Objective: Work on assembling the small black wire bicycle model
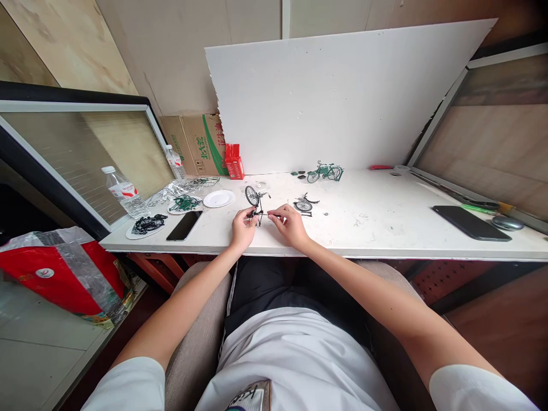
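A small black model bicycle [252, 196], partly assembled with one spoked wheel showing, is held over the table's near edge. My left hand [244, 228] pinches its frame between thumb and fingers. From the other side, my right hand [289, 224] grips a thin dark rod [266, 214] whose tip reaches the frame; whether it is a tool or a bicycle part I cannot tell. Just right of my hands lie a loose black wheel [303, 206] and other small black parts. Farther back stands a green model bicycle [324, 172].
Paper plates bear black parts [148, 224] and green parts [185, 203]; another plate [219, 198] lies beside them. A phone [185, 226], water bottles [127, 194] and a red box [234, 162] stand left. At right are a dark tablet-like slab [470, 222] and a mouse [507, 222].
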`<state>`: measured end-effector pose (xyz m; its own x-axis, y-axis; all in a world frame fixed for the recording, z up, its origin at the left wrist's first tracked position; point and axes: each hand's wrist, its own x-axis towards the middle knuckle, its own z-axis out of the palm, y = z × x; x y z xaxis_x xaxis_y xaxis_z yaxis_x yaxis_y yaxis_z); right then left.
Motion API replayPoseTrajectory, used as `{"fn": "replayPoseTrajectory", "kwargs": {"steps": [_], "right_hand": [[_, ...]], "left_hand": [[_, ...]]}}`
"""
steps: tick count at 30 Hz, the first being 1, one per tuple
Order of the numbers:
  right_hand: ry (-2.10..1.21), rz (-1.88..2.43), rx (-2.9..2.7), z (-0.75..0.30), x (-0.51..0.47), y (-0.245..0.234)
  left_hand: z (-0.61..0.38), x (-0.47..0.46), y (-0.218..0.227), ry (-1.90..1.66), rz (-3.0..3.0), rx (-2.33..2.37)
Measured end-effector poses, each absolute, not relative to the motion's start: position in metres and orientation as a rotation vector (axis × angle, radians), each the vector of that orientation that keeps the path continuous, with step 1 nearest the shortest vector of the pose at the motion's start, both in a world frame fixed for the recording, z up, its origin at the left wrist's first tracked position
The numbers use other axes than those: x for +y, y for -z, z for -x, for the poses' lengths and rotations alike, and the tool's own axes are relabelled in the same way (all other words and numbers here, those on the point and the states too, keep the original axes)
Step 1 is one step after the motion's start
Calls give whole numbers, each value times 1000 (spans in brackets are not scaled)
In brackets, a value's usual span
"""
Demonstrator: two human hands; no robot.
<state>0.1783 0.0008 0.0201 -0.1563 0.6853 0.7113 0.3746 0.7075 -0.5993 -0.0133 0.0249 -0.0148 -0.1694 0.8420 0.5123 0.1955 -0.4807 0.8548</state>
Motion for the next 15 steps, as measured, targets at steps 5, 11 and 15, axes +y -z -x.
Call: {"fn": "replayPoseTrajectory", "kwargs": {"steps": [5, 11, 15], "right_hand": [[-347, 840, -1778, -178, 2, -19], [-344, 845, -1789, -178, 2, -19], [-343, 852, -1791, -178, 2, -19]], "left_hand": [[11, 16, 6, -1655, -1623, 1154], [10, 13, 2, -1641, -1584, 1106], [8, 13, 2, -1652, -1547, 1068]]}}
